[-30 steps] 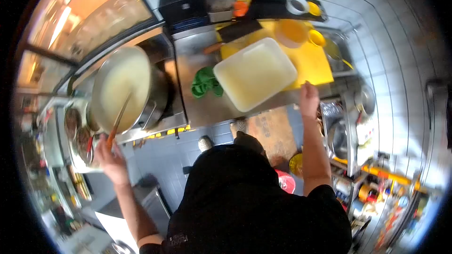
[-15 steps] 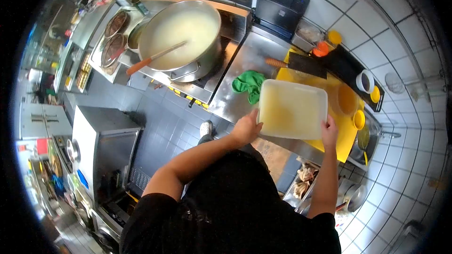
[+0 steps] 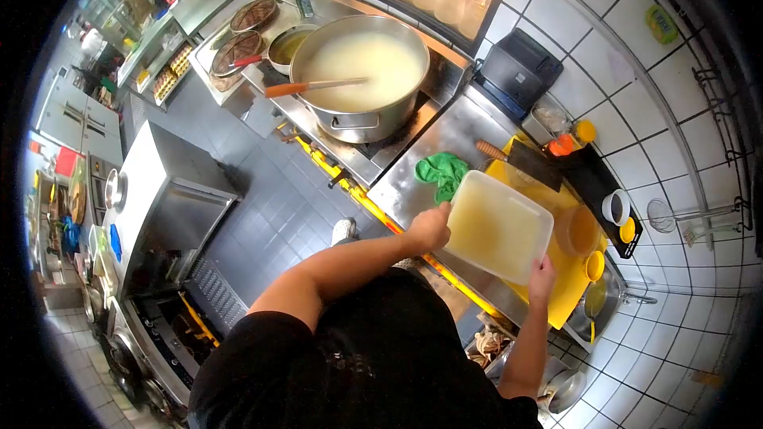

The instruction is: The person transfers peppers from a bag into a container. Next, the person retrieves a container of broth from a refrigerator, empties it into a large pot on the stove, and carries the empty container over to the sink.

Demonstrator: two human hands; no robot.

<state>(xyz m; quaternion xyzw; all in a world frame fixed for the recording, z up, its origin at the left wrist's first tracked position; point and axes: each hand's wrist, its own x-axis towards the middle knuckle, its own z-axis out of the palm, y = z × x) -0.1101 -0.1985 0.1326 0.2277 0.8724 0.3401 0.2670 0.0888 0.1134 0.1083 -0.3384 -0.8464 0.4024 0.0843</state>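
Observation:
A white rectangular plastic tray [image 3: 499, 226] is held up in front of me, over the steel counter and a yellow cutting board [image 3: 568, 307]. My left hand [image 3: 430, 227] grips its left edge, the fingers closed on the rim. At the lower right corner, my right hand [image 3: 542, 280] holds the other side. The tray's floor looks pale yellow; I cannot tell whether that is liquid or the board showing through. Just beyond the left edge lies a crumpled green cloth [image 3: 442, 173]. A cleaver [image 3: 534, 164] with a wooden handle rests on the board's far end.
A large steel pot [image 3: 362, 79] of pale, cloudy liquid sits on the stove, an orange-handled utensil [image 3: 314, 87] across it. Right of the tray are a brown tub [image 3: 575, 229], a yellow cup [image 3: 594, 266] and a sink [image 3: 610, 290]. A steel cabinet [image 3: 171, 191] stands at left.
The tray has turned clockwise in both hands, its right side now nearer my body. The camera view has shifted, bringing more of the stove and window into sight.

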